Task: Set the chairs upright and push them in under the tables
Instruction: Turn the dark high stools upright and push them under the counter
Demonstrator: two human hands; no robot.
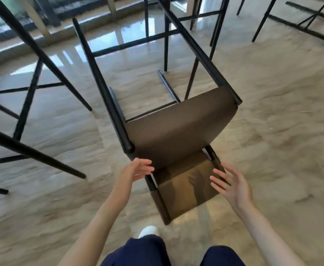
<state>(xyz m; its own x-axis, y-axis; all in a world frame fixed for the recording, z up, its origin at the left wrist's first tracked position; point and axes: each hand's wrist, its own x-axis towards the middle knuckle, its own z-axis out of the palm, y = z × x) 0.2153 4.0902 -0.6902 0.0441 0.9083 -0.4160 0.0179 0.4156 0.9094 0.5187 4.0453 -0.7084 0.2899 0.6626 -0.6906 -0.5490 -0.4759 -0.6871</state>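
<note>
A brown chair (178,131) is lying tipped over on the pale marble floor (272,131), right in the middle of the view. Its black legs (99,81) are pointing away toward the far side, two of them raised off the floor, and its backrest (186,189) is lying flat on the floor at the near end, just ahead of the person's feet.

Both hands are hanging over the near end of the chair. The left hand (136,169) is sitting at the chair's left edge, fingers straight and spread, gripping nothing; whether the fingertips are touching the seat cannot be told. The right hand (232,185) is hovering at the right edge, palm turned inward, fingers loose and splayed, holding nothing either. The two hands are facing each other across the backrest.

At the bottom, dark blue trousers (147,252) and a white shoe (147,230) are showing near the backrest's near corner.

On the left, more black legs (42,60) with cross braces are slanting across the frame, and far behind the chair another black frame (166,33) is standing on the shiny floor. At the far right, further dark legs (262,20) are standing well apart from the chair. The picture is slightly blurred.
</note>
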